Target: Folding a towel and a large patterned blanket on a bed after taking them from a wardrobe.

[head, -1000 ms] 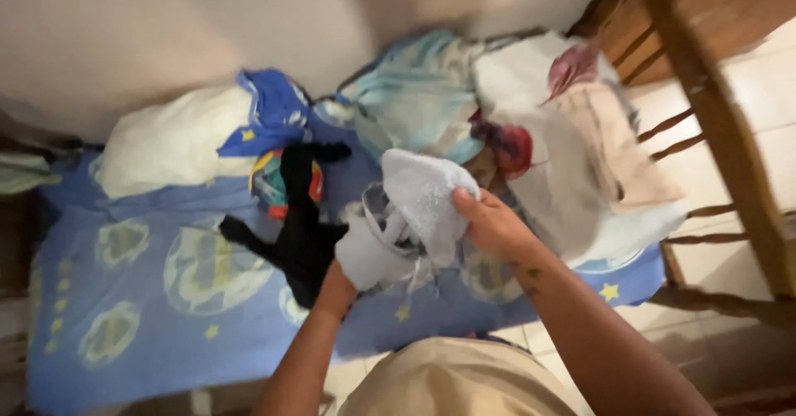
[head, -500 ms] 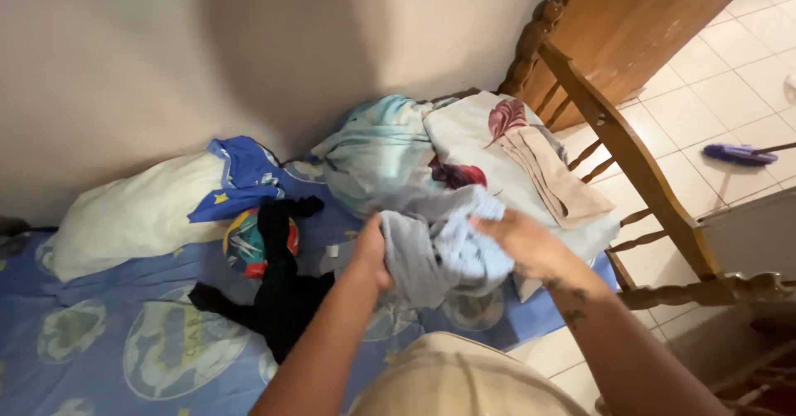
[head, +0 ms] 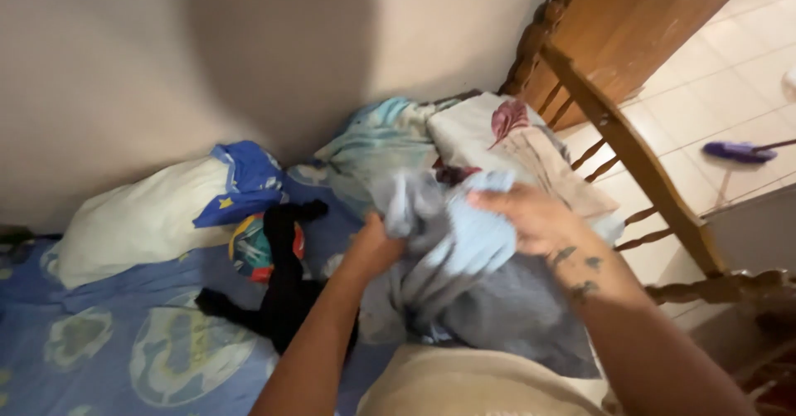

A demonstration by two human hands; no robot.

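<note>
Grey cloth (head: 464,275) hangs bunched above the bed (head: 124,358) between my hands, left hand (head: 377,246) closed on its left edge, right hand (head: 531,217) curled over the top, its bulk drooping toward me.

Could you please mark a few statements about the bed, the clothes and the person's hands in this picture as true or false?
1. Both hands, left hand and right hand, grip a grey garment. True.
2. The black garment lies on the tiled floor. False: it lies on the blue bedsheet.
3. A white pillow rests by the wall. True.
4. The bed frame is metal. False: it is wooden.
</note>
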